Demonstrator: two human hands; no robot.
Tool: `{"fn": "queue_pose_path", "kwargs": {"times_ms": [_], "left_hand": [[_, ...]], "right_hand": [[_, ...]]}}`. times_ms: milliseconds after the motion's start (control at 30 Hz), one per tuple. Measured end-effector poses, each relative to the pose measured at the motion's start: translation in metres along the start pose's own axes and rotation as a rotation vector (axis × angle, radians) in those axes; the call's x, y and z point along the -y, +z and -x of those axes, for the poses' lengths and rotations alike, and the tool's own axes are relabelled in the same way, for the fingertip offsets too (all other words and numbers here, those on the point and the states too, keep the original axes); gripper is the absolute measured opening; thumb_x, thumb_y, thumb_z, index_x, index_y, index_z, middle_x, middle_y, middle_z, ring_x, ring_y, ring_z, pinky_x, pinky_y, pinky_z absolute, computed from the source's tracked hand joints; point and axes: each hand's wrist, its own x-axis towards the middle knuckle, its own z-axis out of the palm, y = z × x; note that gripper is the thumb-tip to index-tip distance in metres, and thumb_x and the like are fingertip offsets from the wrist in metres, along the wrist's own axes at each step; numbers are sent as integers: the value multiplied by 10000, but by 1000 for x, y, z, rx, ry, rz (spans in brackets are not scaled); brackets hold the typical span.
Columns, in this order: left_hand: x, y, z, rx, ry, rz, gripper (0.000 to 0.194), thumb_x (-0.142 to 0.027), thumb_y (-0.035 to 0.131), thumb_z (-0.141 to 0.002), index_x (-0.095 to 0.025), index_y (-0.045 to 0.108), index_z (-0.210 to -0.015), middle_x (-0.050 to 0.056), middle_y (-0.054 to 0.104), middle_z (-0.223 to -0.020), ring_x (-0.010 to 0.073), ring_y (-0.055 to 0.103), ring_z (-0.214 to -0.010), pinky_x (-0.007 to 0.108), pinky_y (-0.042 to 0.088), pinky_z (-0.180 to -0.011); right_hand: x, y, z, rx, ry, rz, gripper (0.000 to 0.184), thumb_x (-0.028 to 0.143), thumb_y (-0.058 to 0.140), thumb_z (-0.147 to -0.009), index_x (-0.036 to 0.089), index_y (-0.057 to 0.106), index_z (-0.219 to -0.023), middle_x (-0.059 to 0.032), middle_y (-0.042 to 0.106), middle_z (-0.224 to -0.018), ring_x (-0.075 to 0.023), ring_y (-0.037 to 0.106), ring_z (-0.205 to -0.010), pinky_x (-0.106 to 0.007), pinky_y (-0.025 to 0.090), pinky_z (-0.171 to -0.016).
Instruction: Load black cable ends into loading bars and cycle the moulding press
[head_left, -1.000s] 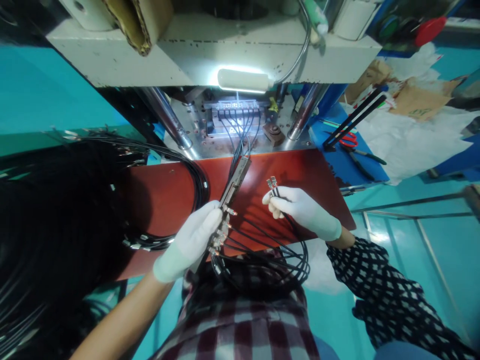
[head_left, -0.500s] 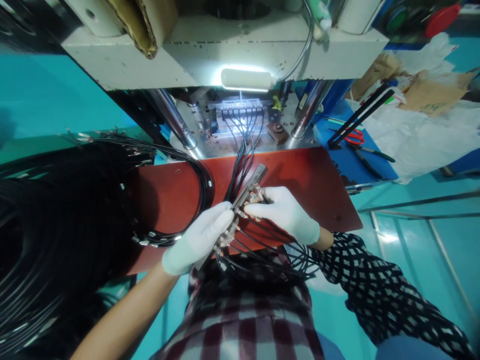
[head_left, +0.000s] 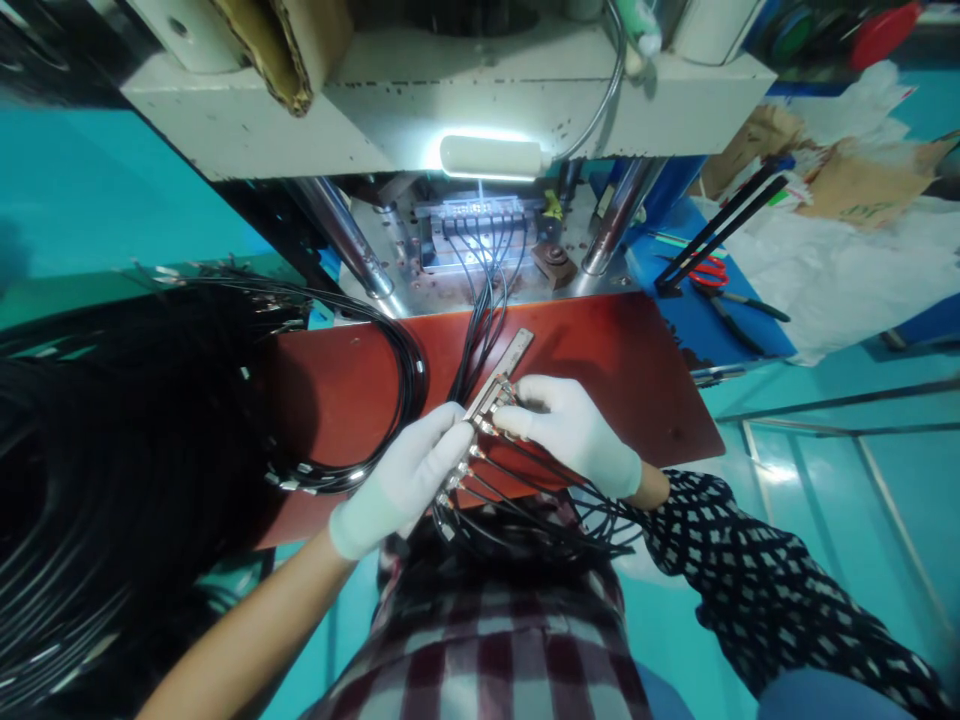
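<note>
Metal bar (head_left: 510, 362) slants across mid-frame, gripped in your gloved left hand (head_left: 412, 460), fingers curled; your right hand (head_left: 571, 430), nearly closed, pinches cable terminals (head_left: 505, 393) alongside.

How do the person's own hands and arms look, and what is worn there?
The left hand and right hand wear white gloves with pale greenish cuffs. A black sleeve with whitish patches covers most of the right forearm; the left forearm is bare.
</note>
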Motion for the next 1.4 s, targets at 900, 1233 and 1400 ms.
{"fn": "queue_pose_path", "kwargs": {"times_ms": [900, 1233, 1400], "left_hand": [[0, -3, 2, 16, -1, -128, 310, -461, 400, -1030, -196, 461, -880, -46, 448, -744, 101, 404, -667, 237, 370, -627], [-2, -10, -4, 10, 37, -3, 357, -480, 388, -1027, -181, 487, -857, -29, 464, -784, 107, 425, -714, 231, 386, -666], [2, -15, -8, -8, 42, 74, 356, -484, 402, -1022, -183, 491, -853, -31, 477, -777, 103, 447, -704, 225, 406, -670]], "right_hand": [[-1, 0, -3, -88, -103, 76, 200, 268, 648, -854, 154, 604, -696, 28, 592, -665, -109, 497, -642, -251, 389, -621], [-4, -13, -3, -277, -149, 87, 276, 349, 445, -1010, 187, 637, -895, 73, 446, -531, -98, 436, -504, -239, 368, -540], [-2, -17, -9, -88, -126, 124, 256, 342, 419, -1027, 212, 542, -844, 81, 460, -547, -90, 409, -501, -230, 361, -543]]}}
